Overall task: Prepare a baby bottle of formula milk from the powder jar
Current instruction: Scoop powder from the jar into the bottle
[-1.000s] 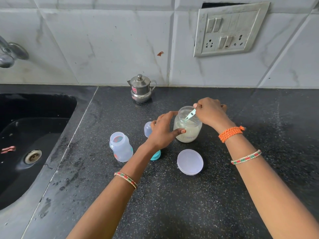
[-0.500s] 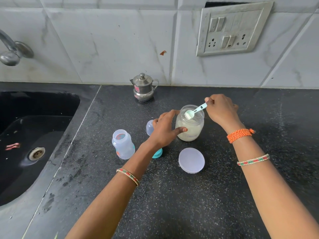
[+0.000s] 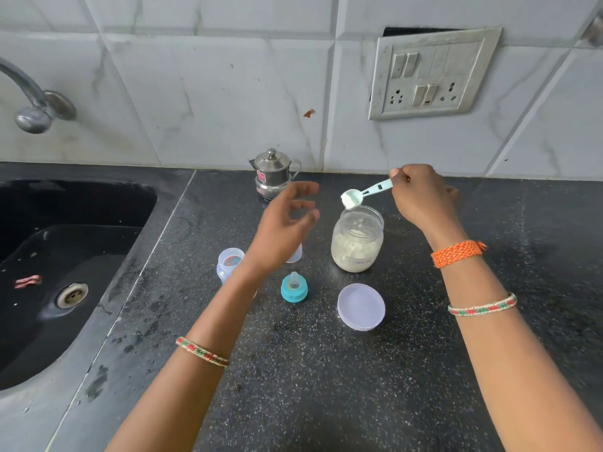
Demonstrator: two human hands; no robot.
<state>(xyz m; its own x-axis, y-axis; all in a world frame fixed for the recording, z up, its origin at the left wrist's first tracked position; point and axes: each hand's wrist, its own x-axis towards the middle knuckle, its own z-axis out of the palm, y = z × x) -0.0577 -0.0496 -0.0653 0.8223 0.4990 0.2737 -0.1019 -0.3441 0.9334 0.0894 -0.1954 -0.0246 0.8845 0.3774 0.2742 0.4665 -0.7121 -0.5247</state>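
Observation:
The open powder jar [image 3: 357,241] stands on the black counter [image 3: 326,386], holding white formula powder. My right hand [image 3: 421,197] pinches the handle of a pale blue scoop [image 3: 354,196], heaped with powder, just above the jar's mouth. My left hand [image 3: 284,228] hovers in the air left of the jar with fingers spread, holding nothing. Behind its wrist stands the open baby bottle [image 3: 228,264], partly hidden. The teal teat ring [image 3: 294,287] sits upright in front, and the clear bottle cap [image 3: 295,254] peeks out beside my left palm.
The jar's round lid [image 3: 361,306] lies flat in front of the jar. A small steel pot [image 3: 273,173] stands at the wall. A black sink [image 3: 58,265] with a tap [image 3: 32,102] is at the left. A switch panel [image 3: 430,75] is on the tiled wall.
My right hand has lifted the filled scoop out of the jar. My left hand has let go of the jar and risen into the air, uncovering the teat ring.

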